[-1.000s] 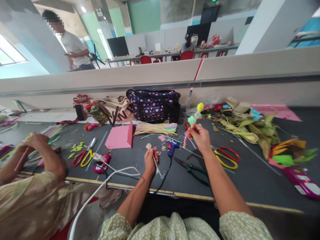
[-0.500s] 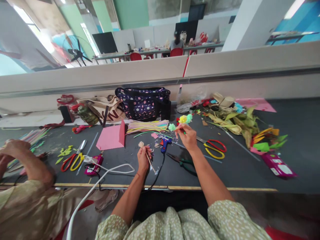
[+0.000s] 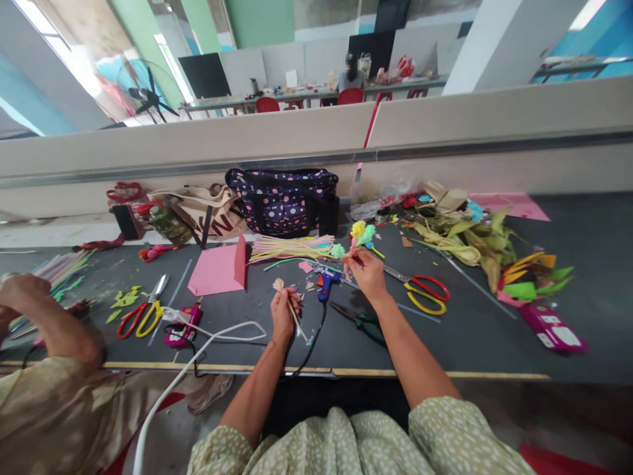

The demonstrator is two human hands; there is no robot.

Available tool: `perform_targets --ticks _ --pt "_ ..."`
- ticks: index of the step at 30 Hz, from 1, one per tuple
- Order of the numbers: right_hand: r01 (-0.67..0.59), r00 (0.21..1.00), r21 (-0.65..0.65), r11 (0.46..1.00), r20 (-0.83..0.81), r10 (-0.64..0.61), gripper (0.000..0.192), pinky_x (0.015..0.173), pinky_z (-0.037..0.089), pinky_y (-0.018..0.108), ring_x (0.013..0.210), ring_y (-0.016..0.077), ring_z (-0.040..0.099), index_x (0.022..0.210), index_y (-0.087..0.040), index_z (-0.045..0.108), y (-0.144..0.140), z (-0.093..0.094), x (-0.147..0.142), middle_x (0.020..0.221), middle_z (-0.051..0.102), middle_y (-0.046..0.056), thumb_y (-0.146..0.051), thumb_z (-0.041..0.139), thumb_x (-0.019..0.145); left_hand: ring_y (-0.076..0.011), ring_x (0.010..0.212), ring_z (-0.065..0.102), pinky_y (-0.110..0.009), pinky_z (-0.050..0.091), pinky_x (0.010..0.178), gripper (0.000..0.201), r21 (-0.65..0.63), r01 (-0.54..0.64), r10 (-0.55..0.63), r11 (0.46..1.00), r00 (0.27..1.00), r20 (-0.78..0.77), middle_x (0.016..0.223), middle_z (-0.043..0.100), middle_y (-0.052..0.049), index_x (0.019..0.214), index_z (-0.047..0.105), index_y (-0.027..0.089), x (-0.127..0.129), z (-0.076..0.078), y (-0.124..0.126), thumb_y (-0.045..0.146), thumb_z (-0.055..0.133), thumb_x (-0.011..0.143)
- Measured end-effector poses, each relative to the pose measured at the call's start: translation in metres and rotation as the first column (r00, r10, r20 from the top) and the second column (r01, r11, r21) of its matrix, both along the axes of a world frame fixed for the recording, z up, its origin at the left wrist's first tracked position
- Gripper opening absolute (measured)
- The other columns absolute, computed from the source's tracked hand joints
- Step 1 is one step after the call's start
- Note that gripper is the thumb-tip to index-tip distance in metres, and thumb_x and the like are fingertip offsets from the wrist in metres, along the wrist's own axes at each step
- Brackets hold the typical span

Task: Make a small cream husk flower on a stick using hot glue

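The left hand (image 3: 284, 311) is clenched around a thin stick (image 3: 293, 313) with a small tan bud at its top, held just above the table (image 3: 469, 343) near the front edge. At about two o'clock from it, past the blue glue gun (image 3: 324, 282), the right hand (image 3: 366, 272) pinches a posy (image 3: 357, 237) of yellow and green pompoms by its stems. Both look light and easily crushed, so they are best gripped low on the stems, never on the soft heads.

A shared craft workroom: a long dark surface (image 3: 469, 343) strewn with scissors (image 3: 424, 291), a glue gun (image 3: 324, 282), pipe cleaners (image 3: 289, 248), with partitioned desks and monitors (image 3: 204, 74) behind.
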State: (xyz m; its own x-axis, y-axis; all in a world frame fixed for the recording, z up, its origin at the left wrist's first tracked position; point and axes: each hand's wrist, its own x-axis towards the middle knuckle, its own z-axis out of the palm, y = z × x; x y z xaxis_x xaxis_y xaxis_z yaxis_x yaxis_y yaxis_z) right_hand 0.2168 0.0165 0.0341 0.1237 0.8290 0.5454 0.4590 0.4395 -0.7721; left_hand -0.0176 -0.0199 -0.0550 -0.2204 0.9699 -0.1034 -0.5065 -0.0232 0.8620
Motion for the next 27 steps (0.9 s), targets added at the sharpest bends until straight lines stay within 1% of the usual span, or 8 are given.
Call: perform_targets --ticks 3,6,9,13,17,22,24,27 --pt "0.019 1.000 -0.049 0.999 -0.015 -0.019 0.015 0.065 0.053 0.035 0.062 0.0209 0.064 0.077 -0.025 0.057 -0.0007 -0.0001 -0.0017 0.071 0.067 0.002 -0.035 0.059 0.087 -0.0063 0.042 0.048 -0.017 0.036 0.038 0.038 -0.007 -0.001 0.001 1.000 1.000 0.001 0.062 0.061 -0.001 0.082 0.065 0.013 -0.0004 -0.0002 -0.0001 0.050 0.072 0.075" --pt "-0.025 0.998 -0.088 0.996 -0.060 0.019 0.015 0.061 0.053 0.035 0.054 0.0198 0.062 0.076 -0.026 0.055 -0.0012 -0.0009 -0.0029 0.064 0.064 0.000 -0.034 0.056 0.089 -0.0061 0.042 0.048 -0.017 0.036 0.038 0.038 -0.004 -0.002 0.002 1.000 1.000 0.011 0.063 0.062 -0.001 0.082 0.065 0.013 -0.0008 -0.0005 0.0000 0.050 0.072 0.075" --pt "-0.061 0.995 -0.116 0.991 -0.090 0.051 0.016 0.061 0.053 0.036 0.055 0.0209 0.064 0.077 -0.026 0.055 -0.0006 -0.0022 -0.0029 0.063 0.064 0.000 -0.036 0.055 0.090 -0.0058 0.042 0.047 -0.017 0.036 0.038 0.037 0.004 0.000 0.000 1.000 1.000 0.019 0.063 0.062 -0.001 0.082 0.066 0.013 -0.0006 0.0004 0.0000 0.049 0.073 0.075" --pt "-0.055 0.994 -0.121 0.991 -0.102 0.043 0.018 0.059 0.053 0.035 0.057 0.0212 0.066 0.078 -0.025 0.057 0.0006 -0.0034 -0.0022 0.066 0.065 0.001 -0.039 0.056 0.089 -0.0059 0.042 0.047 -0.017 0.035 0.038 0.037 -0.001 -0.001 0.001 1.000 1.000 0.029 0.062 0.061 -0.001 0.081 0.065 0.013 0.0002 0.0039 -0.0006 0.048 0.074 0.074" --pt "-0.079 0.991 -0.151 0.985 -0.123 0.060 0.019 0.058 0.054 0.036 0.054 0.0207 0.064 0.079 -0.025 0.058 0.0005 -0.0037 -0.0025 0.063 0.064 0.000 -0.041 0.056 0.089 -0.0065 0.041 0.047 -0.018 0.035 0.037 0.038 -0.016 -0.007 0.007 1.000 1.000 0.023 0.062 0.061 -0.001 0.081 0.065 0.013 0.0009 0.0067 -0.0008 0.049 0.074 0.073" --pt "-0.090 0.989 -0.184 0.979 -0.131 0.067 0.018 0.056 0.053 0.037 0.047 0.0204 0.060 0.081 -0.027 0.058 -0.0007 -0.0034 -0.0040 0.058 0.063 -0.001 -0.043 0.055 0.089 -0.0065 0.041 0.048 -0.018 0.036 0.037 0.039 -0.025 -0.005 0.006 1.000 1.000 0.021 0.062 0.061 -0.001 0.082 0.066 0.013 0.0008 0.0063 -0.0007 0.050 0.074 0.073" --pt "-0.058 0.994 -0.181 0.982 -0.102 0.040 0.017 0.057 0.052 0.036 0.051 0.0212 0.062 0.080 -0.027 0.058 -0.0007 -0.0029 -0.0041 0.059 0.064 0.000 -0.041 0.056 0.089 -0.0063 0.042 0.048 -0.017 0.036 0.037 0.038 -0.026 -0.004 0.005 1.000 1.000 0.023 0.062 0.061 -0.001 0.082 0.066 0.013 0.0006 0.0056 -0.0007 0.049 0.074 0.073" --pt "0.012 0.999 -0.171 0.985 -0.036 -0.018 0.017 0.063 0.051 0.033 0.063 0.0216 0.065 0.075 -0.025 0.057 -0.0001 -0.0022 -0.0036 0.063 0.066 0.002 -0.038 0.056 0.088 -0.0060 0.041 0.047 -0.017 0.036 0.037 0.038 -0.015 -0.004 0.004 1.000 1.000 0.028 0.062 0.062 0.000 0.081 0.066 0.013 0.0002 0.0042 -0.0007 0.049 0.074 0.074"
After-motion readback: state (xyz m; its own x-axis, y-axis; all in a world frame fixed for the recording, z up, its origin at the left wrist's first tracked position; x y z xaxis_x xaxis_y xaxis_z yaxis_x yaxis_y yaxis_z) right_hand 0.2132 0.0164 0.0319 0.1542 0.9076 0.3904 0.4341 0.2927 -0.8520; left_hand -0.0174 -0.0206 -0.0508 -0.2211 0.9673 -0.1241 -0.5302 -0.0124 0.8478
